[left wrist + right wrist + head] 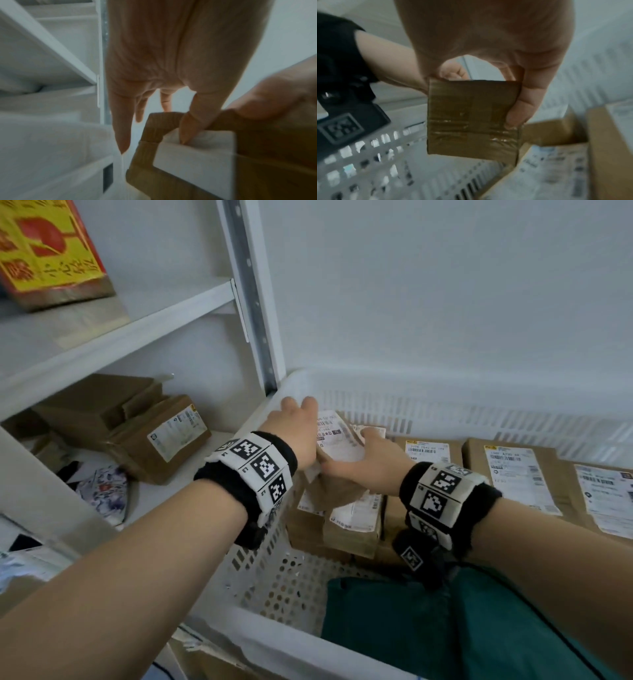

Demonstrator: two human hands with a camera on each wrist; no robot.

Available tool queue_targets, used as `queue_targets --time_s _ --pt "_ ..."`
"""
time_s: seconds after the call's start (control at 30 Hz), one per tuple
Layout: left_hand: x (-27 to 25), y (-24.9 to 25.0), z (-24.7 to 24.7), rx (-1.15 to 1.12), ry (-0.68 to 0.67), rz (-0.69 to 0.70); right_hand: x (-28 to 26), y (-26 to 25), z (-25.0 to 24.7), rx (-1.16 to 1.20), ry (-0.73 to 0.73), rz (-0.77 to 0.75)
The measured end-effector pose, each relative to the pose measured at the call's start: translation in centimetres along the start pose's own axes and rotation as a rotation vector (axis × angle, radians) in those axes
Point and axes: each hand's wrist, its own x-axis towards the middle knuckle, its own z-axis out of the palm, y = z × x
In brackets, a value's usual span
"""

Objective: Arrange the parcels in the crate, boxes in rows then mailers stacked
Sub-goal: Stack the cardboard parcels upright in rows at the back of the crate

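A small brown cardboard box (337,436) with a white label hangs over the left end of the white slotted crate (376,381). My right hand (363,467) grips it, thumb on one side and fingers on the other, as the right wrist view shows of the hand (488,33) and the taped box (471,115). My left hand (294,429) lies along the box's left side. In the left wrist view that hand (154,54) has straight, spread fingers, and only the thumb touches the box's label (188,162). Labelled boxes (513,470) lie in a row inside the crate.
More boxes (352,518) sit below the held one, by the crate's left wall. A white shelf on the left carries cardboard boxes (161,436) and a patterned mailer (106,491). The shelf upright (253,302) stands at the crate's far left corner. Dark green fabric (394,628) covers the near side.
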Motion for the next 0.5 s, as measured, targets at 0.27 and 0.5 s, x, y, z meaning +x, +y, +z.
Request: queue_targets --time_s 0.27,0.5 --pt "0.4 -0.9 0.9 0.111 -0.288 -0.021 -0.4 -1.8 2.6 0.362 -0.261 0.160" --pt "0.7 -0.4 0.4 0.171 -0.294 0.005 0.2 -1.4 3.3 0.371 -0.300 0.087"
